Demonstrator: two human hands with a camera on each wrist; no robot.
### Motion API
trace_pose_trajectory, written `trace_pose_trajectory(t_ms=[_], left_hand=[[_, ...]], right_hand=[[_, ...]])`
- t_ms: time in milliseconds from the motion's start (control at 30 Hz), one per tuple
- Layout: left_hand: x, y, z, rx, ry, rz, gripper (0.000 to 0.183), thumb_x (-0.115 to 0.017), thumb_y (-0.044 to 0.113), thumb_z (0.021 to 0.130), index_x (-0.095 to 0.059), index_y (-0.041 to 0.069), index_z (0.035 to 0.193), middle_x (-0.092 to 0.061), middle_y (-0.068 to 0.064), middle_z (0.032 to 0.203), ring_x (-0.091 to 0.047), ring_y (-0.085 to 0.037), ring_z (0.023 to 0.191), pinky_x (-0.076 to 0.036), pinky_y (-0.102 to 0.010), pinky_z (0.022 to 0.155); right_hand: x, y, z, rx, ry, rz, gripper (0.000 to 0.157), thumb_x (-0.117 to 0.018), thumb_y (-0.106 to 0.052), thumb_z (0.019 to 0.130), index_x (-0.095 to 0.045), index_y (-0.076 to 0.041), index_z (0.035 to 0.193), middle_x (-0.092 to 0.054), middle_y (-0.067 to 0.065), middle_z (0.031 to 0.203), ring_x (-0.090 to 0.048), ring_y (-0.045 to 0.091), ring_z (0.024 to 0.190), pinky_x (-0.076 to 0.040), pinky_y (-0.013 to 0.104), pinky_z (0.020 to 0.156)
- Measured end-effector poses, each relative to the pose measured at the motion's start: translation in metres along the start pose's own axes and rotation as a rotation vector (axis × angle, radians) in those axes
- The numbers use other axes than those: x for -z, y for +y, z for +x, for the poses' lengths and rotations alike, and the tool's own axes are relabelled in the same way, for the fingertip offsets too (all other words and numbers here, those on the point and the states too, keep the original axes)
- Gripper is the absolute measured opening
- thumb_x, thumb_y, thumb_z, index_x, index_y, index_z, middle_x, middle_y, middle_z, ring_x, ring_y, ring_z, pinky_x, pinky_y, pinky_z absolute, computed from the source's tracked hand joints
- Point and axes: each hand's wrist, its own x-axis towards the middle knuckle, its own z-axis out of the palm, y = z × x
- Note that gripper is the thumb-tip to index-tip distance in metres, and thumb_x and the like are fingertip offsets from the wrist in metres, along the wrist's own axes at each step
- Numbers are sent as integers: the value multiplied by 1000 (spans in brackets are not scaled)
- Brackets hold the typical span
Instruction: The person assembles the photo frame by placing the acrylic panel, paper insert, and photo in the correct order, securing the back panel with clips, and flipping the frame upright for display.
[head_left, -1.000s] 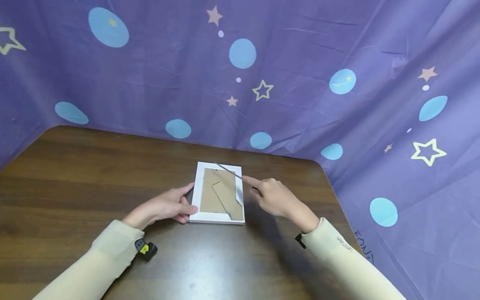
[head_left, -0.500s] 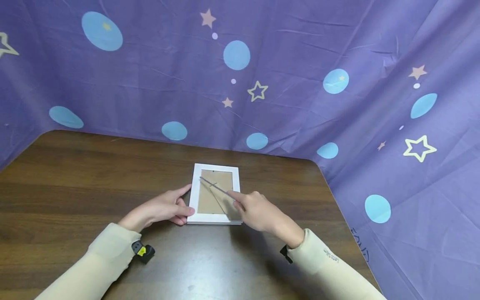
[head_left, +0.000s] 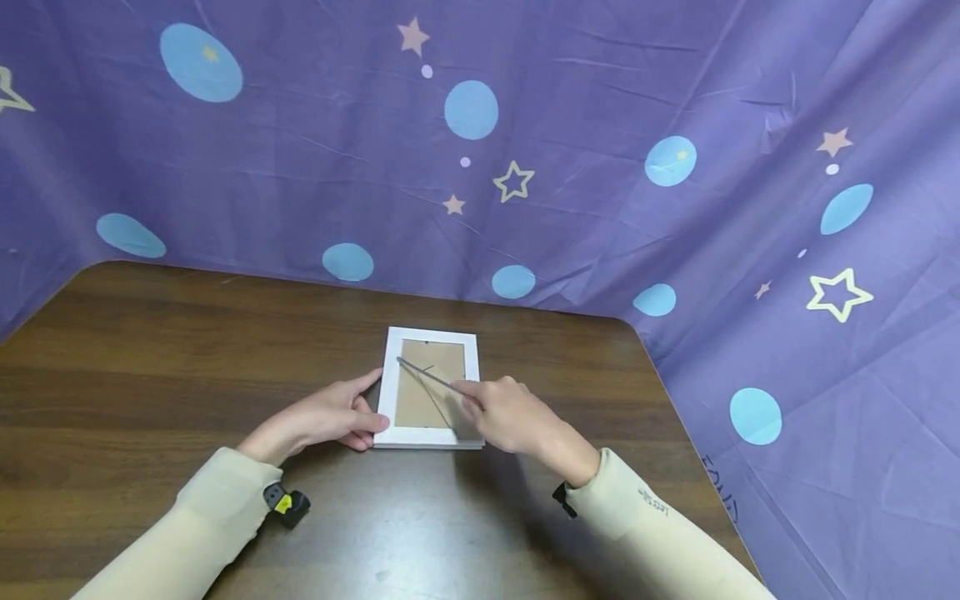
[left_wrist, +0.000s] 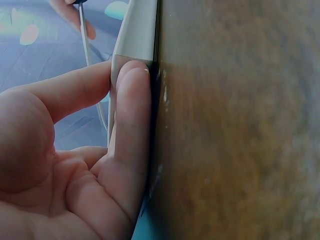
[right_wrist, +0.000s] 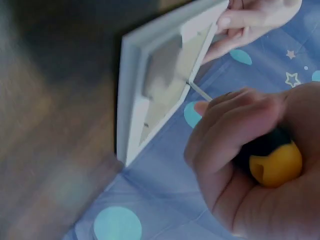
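A white picture frame [head_left: 422, 436] lies back side up on the table, its tan backing board [head_left: 412, 404] and a fold-out stand showing. My left hand [head_left: 318, 419] grips the frame's near left corner, thumb on top and a finger along the side edge. My right hand [head_left: 517, 418] holds a screwdriver [right_wrist: 277, 167] by its black and yellow handle, wrapped in the fingers. In the head view the handle is hidden. The metal shaft [head_left: 429, 374] slants over the backing, and its tip is at the inner left edge of the border.
The brown wooden table [head_left: 187, 350] extends around the frame on all sides. Behind it and to the right hangs a purple curtain [head_left: 585, 100] with stars and blue dots. Straps with dark devices [head_left: 287, 502] sit at both wrists.
My right hand has moved left and nearer with the screwdriver, from the frame's upper right to the inner left edge. The left hand keeps its grip, and the frame stays in place.
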Motion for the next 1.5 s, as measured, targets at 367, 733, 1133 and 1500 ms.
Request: trace_pose_trajectory(t_ms=[367,733,1133,1500], left_hand=[[3,-2,-3,-15,2,-7,102,-75,9,98,-2,-3,168,-64,-13,86,-67,-18,73,-66,-33,71],[1,-6,-1,-17,-1,-16,102,-75,8,98,-1,-3,168,-64,-13,86,-67,-18,72,-66,-32,69],[-3,-1,-2,-24,3,5,93,-75,9,98,-13,-5,167,-63,-13,84,-66,-19,73,-66,-32,68],[-5,1,-1,-13,28,24,90,-75,10,98,-18,-4,167,-63,-13,84,-66,-19,72,-65,-32,66]], right_hand=[[67,-20,41,31,-208,-259,36,-48,-22,111,-74,-23,136,-74,-1,131,-69,25,122,-58,48,103],[119,-37,99,-9,-461,-300,30,-56,-29,110,-78,-20,129,-73,0,70,-57,6,52,-54,24,63],[142,-30,142,-238,-565,-267,23,-77,-30,92,-67,-20,74,-51,-7,58,-45,7,51,-40,21,50],[147,-39,157,-277,-580,-381,13,-74,-29,89,-76,-24,76,-52,-9,59,-46,6,54,-42,23,55]])
